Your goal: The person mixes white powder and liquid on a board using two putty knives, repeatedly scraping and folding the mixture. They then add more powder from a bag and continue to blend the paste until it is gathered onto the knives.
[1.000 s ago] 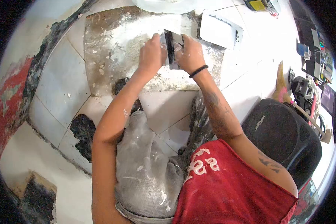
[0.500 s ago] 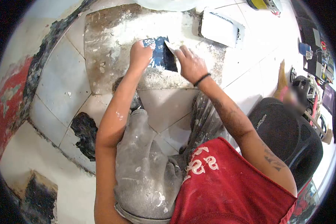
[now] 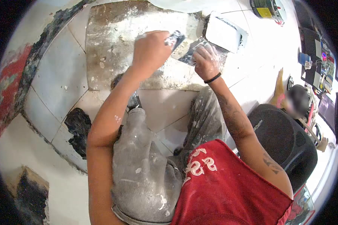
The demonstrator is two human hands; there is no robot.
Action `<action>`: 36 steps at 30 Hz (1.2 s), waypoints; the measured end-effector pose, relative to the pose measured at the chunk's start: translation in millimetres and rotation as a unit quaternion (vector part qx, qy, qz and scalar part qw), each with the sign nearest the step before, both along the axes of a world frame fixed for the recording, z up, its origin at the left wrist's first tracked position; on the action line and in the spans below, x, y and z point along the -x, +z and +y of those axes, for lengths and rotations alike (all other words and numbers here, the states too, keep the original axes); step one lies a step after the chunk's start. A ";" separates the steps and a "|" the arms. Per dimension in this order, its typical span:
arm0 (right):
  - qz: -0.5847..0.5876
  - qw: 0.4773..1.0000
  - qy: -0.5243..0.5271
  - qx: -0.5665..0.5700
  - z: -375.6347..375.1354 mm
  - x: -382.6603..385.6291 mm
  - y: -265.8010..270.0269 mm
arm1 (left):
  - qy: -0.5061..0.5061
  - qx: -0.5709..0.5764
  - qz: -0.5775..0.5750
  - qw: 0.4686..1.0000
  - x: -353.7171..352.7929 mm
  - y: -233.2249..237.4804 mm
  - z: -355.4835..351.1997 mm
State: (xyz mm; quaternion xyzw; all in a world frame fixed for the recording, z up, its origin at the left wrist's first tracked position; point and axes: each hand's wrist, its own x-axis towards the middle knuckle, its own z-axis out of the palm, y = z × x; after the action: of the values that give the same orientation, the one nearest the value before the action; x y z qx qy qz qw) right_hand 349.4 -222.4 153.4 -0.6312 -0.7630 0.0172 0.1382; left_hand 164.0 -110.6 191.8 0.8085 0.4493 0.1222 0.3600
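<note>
My left hand (image 3: 152, 50) is closed around a dark blue, flat block (image 3: 175, 39) spotted with white, tilted up above the board. To its right, my right hand (image 3: 206, 62) has its fingers curled over a dark, dusty sheet (image 3: 187, 56) that looks like sandpaper. White powder coats the fingers of that hand. The block and the sheet are apart from each other. Beneath both hands lies a worn board (image 3: 109, 45), stained brown and white. Part of the sheet is hidden under the right fingers.
A white rectangular container (image 3: 223, 32) stands at the board's back right corner. Farther off is a bucket with a yellow label (image 3: 264, 11). A black speaker (image 3: 285, 146) sits at my right, and a crumpled black thing (image 3: 79, 131) lies on the tiles at left.
My hands have moved apart. The left hand has lifted and tilted the blue block. My right hand has shifted right and down with the dark sheet, away from the block.
</note>
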 end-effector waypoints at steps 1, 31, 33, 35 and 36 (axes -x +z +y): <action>0.000 1.000 0.007 -0.001 1.3 2.5 -3.1 | -0.022 -0.065 -0.028 0.997 -5.2 -1.8 -3.6; 0.159 0.962 -0.200 0.097 -24.4 -28.0 35.7 | -0.082 -0.247 -0.067 0.963 -13.5 -45.4 -16.2; 0.139 0.964 -0.207 0.096 -28.4 -36.7 46.6 | -0.120 -0.355 -0.105 0.921 -10.5 -62.6 -26.0; 0.186 0.963 -0.169 0.092 -25.6 -31.5 55.9 | -0.204 -0.371 -0.099 0.900 -5.6 -66.9 -33.4; 0.209 0.962 -0.150 0.091 -24.9 -26.3 58.6 | -0.245 -0.378 -0.096 0.887 -4.3 -69.1 -37.6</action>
State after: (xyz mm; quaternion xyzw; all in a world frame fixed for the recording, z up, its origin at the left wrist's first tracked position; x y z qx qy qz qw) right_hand 375.8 -247.4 212.0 -0.7307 -0.6091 0.1966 0.2376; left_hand 168.2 -148.2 122.7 0.9521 0.1200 0.2676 0.0864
